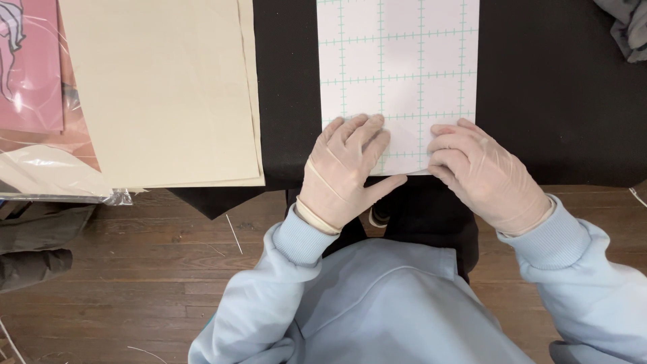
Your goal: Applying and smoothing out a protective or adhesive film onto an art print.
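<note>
Black tabletop [552, 101] over wood floor. White gridded sheet [397, 61] lies flat at the near edge. Our left hand [344, 168] and right hand [482, 172] press its near edge, fingers flat, gripping nothing. We judge it light, thin, easily creased; lift by the edge.

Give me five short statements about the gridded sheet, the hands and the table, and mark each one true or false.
1. Both hands, left hand and right hand, wear thin pale gloves. True.
2. The white gridded sheet lies on a red cloth. False: it lies on a black surface.
3. Both hands rest on the sheet's near edge. True.
4. The cream sheets lie to the right of the gridded sheet. False: they lie to its left.
5. The right hand holds scissors. False: it holds no tool, its fingers curled on the sheet.
</note>
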